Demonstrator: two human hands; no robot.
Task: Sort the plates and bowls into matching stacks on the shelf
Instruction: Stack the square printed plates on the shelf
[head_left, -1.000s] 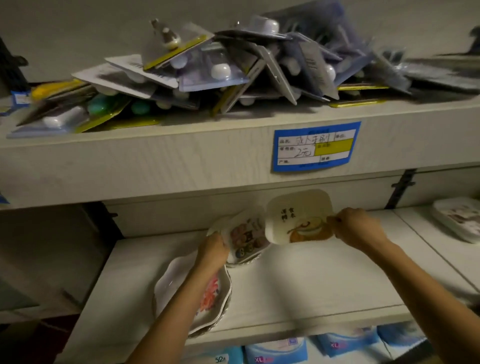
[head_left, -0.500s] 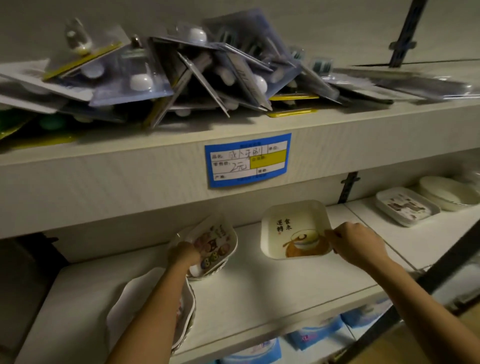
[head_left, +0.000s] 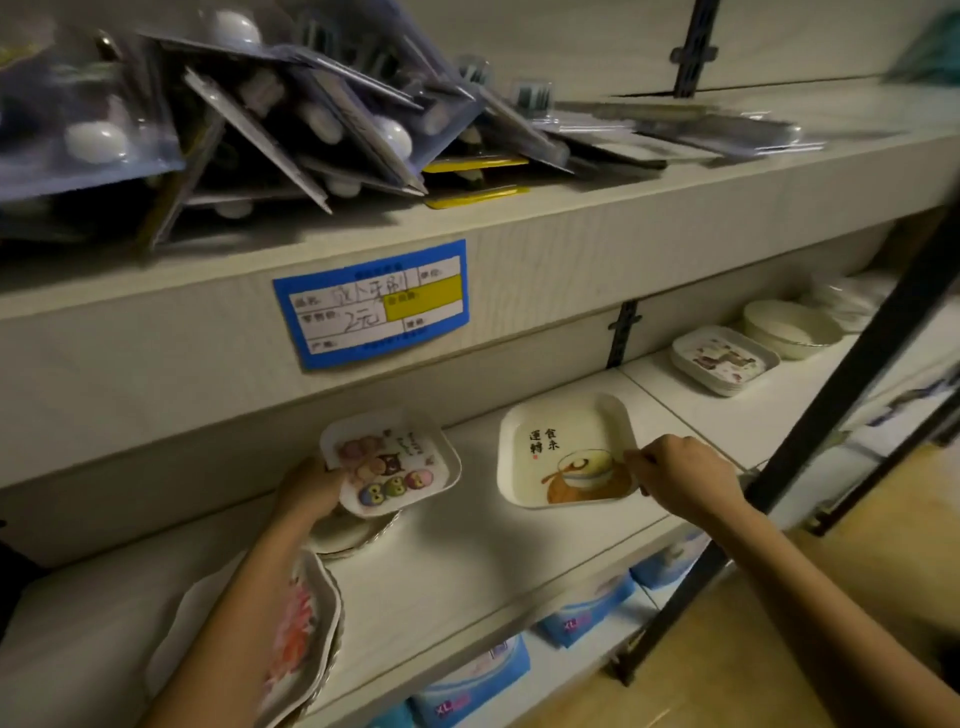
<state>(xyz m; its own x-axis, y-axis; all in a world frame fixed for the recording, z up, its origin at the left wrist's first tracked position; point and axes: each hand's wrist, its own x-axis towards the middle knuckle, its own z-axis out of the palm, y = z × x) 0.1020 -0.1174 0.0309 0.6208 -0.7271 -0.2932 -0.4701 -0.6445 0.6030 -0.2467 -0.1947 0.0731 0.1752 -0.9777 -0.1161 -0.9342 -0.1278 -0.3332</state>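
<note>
My left hand (head_left: 310, 492) grips the left edge of a square white plate with owl pictures (head_left: 390, 462), held tilted just above a round scalloped plate (head_left: 349, 535) on the shelf (head_left: 467, 561). My right hand (head_left: 683, 475) holds the right rim of a square white plate printed with a bowl and characters (head_left: 563, 449), low over the shelf. Under my left forearm sits a stack of scalloped plates with a red pattern (head_left: 306, 631). Further right stand a stack of square picture plates (head_left: 724, 358) and white bowls (head_left: 789, 328).
The shelf above carries a heap of blister-packed goods (head_left: 270, 119) and a blue price label (head_left: 371, 304) on its front edge. A dark diagonal post (head_left: 810, 447) crosses at the right. Blue packages (head_left: 472, 686) sit on the shelf below.
The view has swung to the right. Both hands keep hold of their plates; the bowl-print plate has come lower and a little rightward, the owl plate stays over the round plate.
</note>
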